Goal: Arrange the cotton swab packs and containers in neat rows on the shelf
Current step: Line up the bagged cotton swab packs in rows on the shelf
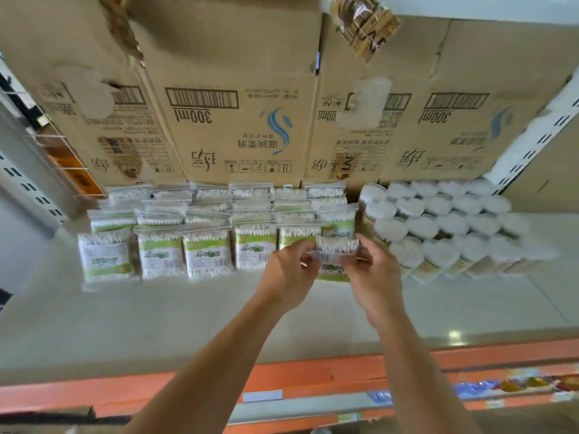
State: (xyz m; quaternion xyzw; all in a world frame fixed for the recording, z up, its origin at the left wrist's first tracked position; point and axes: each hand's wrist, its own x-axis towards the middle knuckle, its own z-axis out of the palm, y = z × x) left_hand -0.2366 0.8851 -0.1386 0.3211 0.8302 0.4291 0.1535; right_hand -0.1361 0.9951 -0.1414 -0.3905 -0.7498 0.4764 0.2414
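Observation:
Several green-and-white cotton swab packs (206, 252) stand in rows on the pale shelf (188, 308), left and centre. To their right, several round swab containers with white lids (438, 227) are lined up in rows. My left hand (286, 274) and my right hand (371, 274) both pinch one swab pack (336, 249) by its side edges. That pack is held upright at the right end of the front row, just left of the containers. Its lower part is hidden behind my fingers.
Large cardboard boxes marked 300ml (238, 120) form a wall behind the packs. A brown wrapped bundle (363, 23) hangs at the top. White slotted uprights (532, 142) stand at both sides. An orange shelf edge (282, 380) runs below, with coloured goods at the lower right.

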